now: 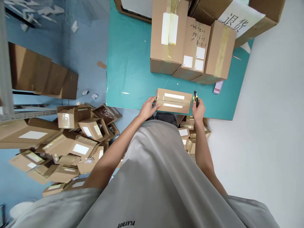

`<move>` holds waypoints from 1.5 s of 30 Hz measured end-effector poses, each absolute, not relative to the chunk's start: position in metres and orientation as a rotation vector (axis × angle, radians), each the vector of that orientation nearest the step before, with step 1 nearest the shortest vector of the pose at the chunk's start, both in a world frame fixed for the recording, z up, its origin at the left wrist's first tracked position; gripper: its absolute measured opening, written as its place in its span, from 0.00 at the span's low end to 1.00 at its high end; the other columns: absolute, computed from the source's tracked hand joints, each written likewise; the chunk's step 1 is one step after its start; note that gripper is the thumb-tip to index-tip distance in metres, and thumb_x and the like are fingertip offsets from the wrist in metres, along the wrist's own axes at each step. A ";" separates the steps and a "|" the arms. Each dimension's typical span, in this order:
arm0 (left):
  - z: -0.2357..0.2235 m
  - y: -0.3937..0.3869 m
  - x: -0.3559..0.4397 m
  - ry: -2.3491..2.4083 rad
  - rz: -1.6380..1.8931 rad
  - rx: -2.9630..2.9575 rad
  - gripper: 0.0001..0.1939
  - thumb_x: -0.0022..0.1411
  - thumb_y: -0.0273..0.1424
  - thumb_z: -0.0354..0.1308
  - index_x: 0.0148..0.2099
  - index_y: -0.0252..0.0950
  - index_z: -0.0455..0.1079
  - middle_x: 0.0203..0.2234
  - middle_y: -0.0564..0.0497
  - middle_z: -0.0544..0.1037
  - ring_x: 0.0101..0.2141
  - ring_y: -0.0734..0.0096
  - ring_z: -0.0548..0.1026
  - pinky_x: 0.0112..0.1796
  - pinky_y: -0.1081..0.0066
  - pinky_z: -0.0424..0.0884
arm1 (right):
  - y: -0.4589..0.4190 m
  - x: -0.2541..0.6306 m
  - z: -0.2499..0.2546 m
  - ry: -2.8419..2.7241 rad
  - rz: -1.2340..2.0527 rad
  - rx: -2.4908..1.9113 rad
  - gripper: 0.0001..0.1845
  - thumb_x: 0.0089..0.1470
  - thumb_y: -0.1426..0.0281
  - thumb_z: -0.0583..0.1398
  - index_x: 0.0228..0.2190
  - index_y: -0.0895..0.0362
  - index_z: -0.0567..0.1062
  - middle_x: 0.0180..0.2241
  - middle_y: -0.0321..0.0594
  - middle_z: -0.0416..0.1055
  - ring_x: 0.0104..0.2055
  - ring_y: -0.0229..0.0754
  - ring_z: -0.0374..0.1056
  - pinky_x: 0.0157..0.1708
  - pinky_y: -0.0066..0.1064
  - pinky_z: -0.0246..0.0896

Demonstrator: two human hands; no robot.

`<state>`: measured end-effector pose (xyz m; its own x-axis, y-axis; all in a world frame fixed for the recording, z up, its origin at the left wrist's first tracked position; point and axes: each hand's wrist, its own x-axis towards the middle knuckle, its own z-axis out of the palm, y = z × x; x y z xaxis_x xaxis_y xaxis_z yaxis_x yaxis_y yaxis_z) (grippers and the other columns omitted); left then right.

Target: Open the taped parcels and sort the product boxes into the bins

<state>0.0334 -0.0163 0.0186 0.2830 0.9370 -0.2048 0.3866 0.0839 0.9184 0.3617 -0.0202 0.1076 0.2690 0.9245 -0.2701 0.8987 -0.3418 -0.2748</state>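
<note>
My left grip [148, 108]: clasping the left end of the small carton [174, 101], which lies at the near edge of the teal bench [130, 66], 2 white labels [174, 96] showing. My right grip [199, 110]: wrapped round the yellow-black cutter [196, 99], just beside the carton's right end. 3 larger boxes [193, 39] stand beyond

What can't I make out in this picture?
Head view, all:
Small box: contents hidden by its cardboard.
Its labels: any print too small.
Cutter in the right hand: blade too small to judge.
Pink item: blurred by pixelation.
Large box behind paper sheet: cut off by top edge.
</note>
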 end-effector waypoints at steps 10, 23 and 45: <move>0.014 -0.011 0.033 1.201 0.704 1.462 0.32 0.72 0.41 0.66 0.74 0.41 0.70 0.66 0.38 0.74 0.54 0.56 0.82 0.58 0.55 0.80 | 0.003 0.263 0.174 -2.716 0.897 -2.038 0.30 0.81 0.62 0.47 0.76 0.48 0.67 0.67 0.49 0.76 0.63 0.55 0.74 0.56 0.36 0.68; 0.007 -0.007 0.035 1.179 0.723 1.383 0.33 0.69 0.41 0.68 0.73 0.43 0.71 0.63 0.39 0.74 0.53 0.56 0.80 0.51 0.58 0.83 | 0.023 0.245 0.182 -3.039 0.723 -1.939 0.28 0.82 0.65 0.46 0.74 0.47 0.69 0.64 0.51 0.77 0.56 0.55 0.78 0.51 0.39 0.64; 0.003 -0.009 0.040 1.234 0.748 1.354 0.34 0.71 0.49 0.65 0.72 0.40 0.72 0.65 0.37 0.73 0.54 0.54 0.80 0.47 0.60 0.85 | 0.013 0.322 0.209 -3.042 0.515 -2.421 0.27 0.74 0.82 0.49 0.60 0.62 0.82 0.56 0.65 0.80 0.57 0.59 0.78 0.46 0.39 0.60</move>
